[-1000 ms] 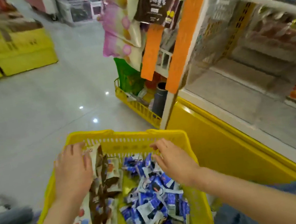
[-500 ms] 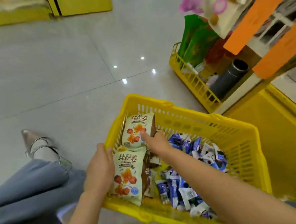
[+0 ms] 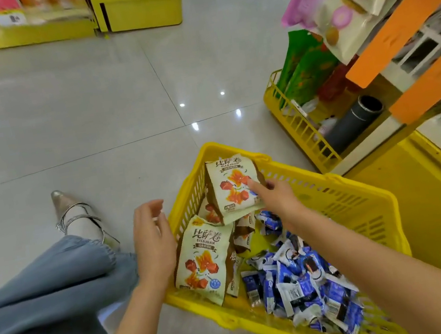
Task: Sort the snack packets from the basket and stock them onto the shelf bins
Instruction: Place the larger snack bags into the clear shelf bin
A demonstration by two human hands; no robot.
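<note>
Far left there's a wide jeans leg (image 3: 46, 295) with a pointy silver shoe (image 3: 74, 210) poking out at about 12 o'clock from it, flat on the grey tiled floor (image 3: 75, 117). Next over, the left hand (image 3: 153, 241) hovers just outside the left wall of the yellow basket (image 3: 372, 218). Its fingers are loosely curved and spread and there's nothing in it. The basket sits on the floor, tilted in the shot. Leaning against its left wall is a lower Bisajuan packet (image 3: 202, 259), cream with orange-red pieces printed on it, sitting at roughly 9 o'clock inside the basket. At about 11 o'clock an upper Bisajuan packet (image 3: 231, 191) stands upright, raised above the rim, and the right hand (image 3: 276, 198) has it pinched by the right edge. One digit lies across the front, and the rest are tucked behind where I can't see them. A few more brown-and-cream packs are wedged between the two. From the middle to 5 o'clock the basket is full of small blue-and-white packets (image 3: 303, 278) in a loose heap. Off at 2 o'clock from the basket there's a yellow wire rack (image 3: 300, 128) holding green bags (image 3: 305, 69) and a dark tube (image 3: 351, 124). Pink-and-cream bags (image 3: 332, 4) hang above it, beside orange shelf strips (image 3: 399, 26).
</note>
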